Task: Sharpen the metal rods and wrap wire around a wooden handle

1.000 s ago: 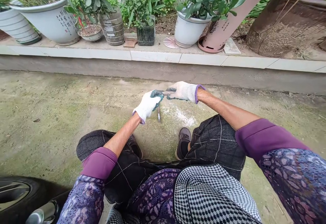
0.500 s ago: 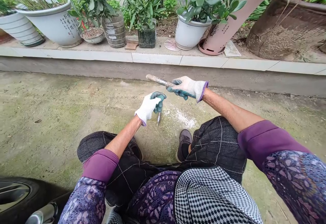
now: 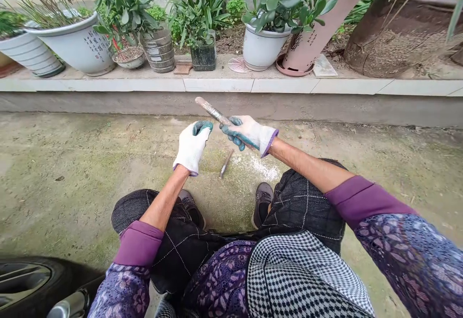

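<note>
My right hand (image 3: 249, 132), in a white knit glove with green-coated fingers, is wrapped round a stick (image 3: 214, 111). Part of the stick is silvery and ridged, and its pale rounded end points up and to the left. Just left of it is my left hand (image 3: 191, 145), gloved alike, with thumb and fingers pressed together. Whatever may be pinched there is too small to make out. On the concrete below the hands lies a shorter, thin stick (image 3: 226, 163) with a whitish lower part. Beside it, white powder (image 3: 263, 167) is scattered.
Along the far side runs a low tiled ledge (image 3: 217, 85) with several potted plants, among them a white pot (image 3: 262, 48) and a pink pot (image 3: 307, 43). A vehicle wheel (image 3: 25, 279) is at the lower left. My shoes (image 3: 263, 202) flank the powder.
My left hand has moved left and slightly up, away from the stick. The right hand has shifted left with the stick, which tilts more steeply. The thin stick below shows more fully.
</note>
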A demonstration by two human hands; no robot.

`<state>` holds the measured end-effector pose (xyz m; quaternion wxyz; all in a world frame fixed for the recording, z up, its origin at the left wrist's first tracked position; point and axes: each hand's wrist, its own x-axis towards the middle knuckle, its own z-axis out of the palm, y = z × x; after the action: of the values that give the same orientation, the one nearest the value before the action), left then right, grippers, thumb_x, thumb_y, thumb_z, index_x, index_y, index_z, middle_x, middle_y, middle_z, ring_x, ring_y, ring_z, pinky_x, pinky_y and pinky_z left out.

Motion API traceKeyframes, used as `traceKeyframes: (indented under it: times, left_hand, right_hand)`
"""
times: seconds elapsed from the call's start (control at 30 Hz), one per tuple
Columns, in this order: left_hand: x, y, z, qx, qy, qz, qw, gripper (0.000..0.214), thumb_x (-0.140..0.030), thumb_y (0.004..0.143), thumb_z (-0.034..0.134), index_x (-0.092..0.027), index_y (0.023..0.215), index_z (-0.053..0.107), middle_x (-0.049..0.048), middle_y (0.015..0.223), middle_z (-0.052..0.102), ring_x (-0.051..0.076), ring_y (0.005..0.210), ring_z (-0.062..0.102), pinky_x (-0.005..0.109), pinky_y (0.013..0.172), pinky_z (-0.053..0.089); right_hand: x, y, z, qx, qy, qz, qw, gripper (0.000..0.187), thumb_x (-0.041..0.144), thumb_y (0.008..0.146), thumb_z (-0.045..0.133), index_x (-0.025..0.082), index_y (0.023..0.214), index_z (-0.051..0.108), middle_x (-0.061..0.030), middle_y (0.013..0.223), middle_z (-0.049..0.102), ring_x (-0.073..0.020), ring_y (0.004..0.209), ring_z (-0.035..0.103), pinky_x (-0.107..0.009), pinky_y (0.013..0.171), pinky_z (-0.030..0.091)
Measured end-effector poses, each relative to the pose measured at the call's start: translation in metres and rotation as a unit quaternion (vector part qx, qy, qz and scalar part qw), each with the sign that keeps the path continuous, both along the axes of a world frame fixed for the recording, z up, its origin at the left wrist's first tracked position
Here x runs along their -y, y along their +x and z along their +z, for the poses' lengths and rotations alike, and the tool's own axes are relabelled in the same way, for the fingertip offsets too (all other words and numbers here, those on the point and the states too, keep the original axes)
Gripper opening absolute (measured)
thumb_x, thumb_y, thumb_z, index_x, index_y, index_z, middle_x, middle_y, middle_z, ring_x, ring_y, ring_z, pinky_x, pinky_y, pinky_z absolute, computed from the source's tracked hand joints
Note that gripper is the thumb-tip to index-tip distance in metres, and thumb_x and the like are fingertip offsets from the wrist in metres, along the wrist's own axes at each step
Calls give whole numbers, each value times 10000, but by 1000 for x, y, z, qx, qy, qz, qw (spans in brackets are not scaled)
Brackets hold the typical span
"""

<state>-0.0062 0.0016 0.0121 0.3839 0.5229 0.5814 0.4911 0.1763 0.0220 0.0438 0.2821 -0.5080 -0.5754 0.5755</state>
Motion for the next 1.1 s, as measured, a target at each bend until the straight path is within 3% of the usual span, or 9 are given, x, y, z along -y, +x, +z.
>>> traceKeyframes:
  times: [0.1, 0.23, 0.43, 0.57, 0.73, 0.83, 0.97, 1.03, 1.1]
  left_hand:
    - [3, 7, 5, 67, -75, -34, 994, 285, -416, 783, 691, -153, 893, 673, 28, 752, 674, 141, 627, 612, 240, 529, 494]
    - [-3, 5, 15, 118, -100, -22, 988, 192, -291, 721, 722, -161, 786, 597, -18, 665, 611, 93, 541, 544, 226, 532, 506]
    - [-9, -27, 60, 112, -189, -125, 968, 357, -267, 753, 714, -122, 1070, 642, -16, 663, 630, 127, 529, 606, 280, 528, 559]
    - [-5, -24, 75, 67, -203, -203, 956, 495, -389, 775, 743, -113, 1175, 647, -25, 623, 611, 122, 457, 568, 259, 451, 495]
    - [0, -26, 76, 28, -187, -223, 956, 652, -470, 771, 761, -126, 1312, 640, -61, 576, 536, 66, 373, 409, 208, 358, 341]
    - [1, -42, 71, -14, -206, -174, 963, 669, -373, 736, 789, -149, 1349, 640, -87, 563, 487, 40, 361, 316, 186, 337, 257]
    - [-1, -60, 61, -90, -218, -124, 964, 649, -290, 688, 810, -151, 1309, 678, -78, 552, 496, 47, 387, 364, 178, 359, 288]
    - [-1, -63, 58, -83, -231, -124, 961, 588, -279, 679, 803, -147, 1243, 703, -66, 565, 517, 47, 390, 374, 180, 364, 305]
    - [-1, -60, 57, -66, -238, -136, 959, 514, -272, 676, 790, -148, 1169, 718, -44, 597, 562, 40, 387, 367, 181, 358, 291]
  right_hand:
    - [9, -26, -16, 26, 46, 21, 998, 69, 175, 907, 612, 200, 877, 555, 63, 616, 558, -86, 417, 498, -207, 352, 410]
    - [9, -43, -24, 68, 130, 70, 987, 137, 214, 855, 691, 191, 975, 630, 27, 735, 662, -106, 559, 593, -200, 475, 479]
    - [-31, -19, -18, -14, 144, -8, 989, 395, 109, 887, 542, 177, 1261, 651, -59, 1033, 739, -120, 724, 659, -187, 507, 518]
    - [-37, -29, -27, 15, 102, 84, 991, 427, 30, 778, 651, 162, 1184, 677, -43, 991, 748, -92, 634, 611, -170, 474, 491]
    - [-25, -42, -32, -115, -16, 169, 979, 231, 35, 858, 593, 160, 1032, 680, -23, 797, 721, -127, 660, 680, -184, 477, 550]
    - [-18, -31, -31, -158, -65, 203, 964, 170, 116, 866, 653, 152, 1031, 679, -29, 760, 730, -136, 629, 695, -187, 450, 546]
    - [-1, -22, -33, -130, -128, 334, 924, 262, 119, 793, 718, 149, 1052, 694, -5, 733, 725, -134, 619, 710, -173, 468, 545]
    - [5, -25, -36, -99, -126, 311, 937, 271, 68, 787, 676, 156, 1043, 684, 19, 698, 698, -116, 555, 675, -165, 432, 511]
    - [3, -31, -40, -85, -76, 194, 974, 262, 33, 803, 614, 163, 1024, 664, 28, 697, 675, -99, 534, 641, -151, 397, 466]
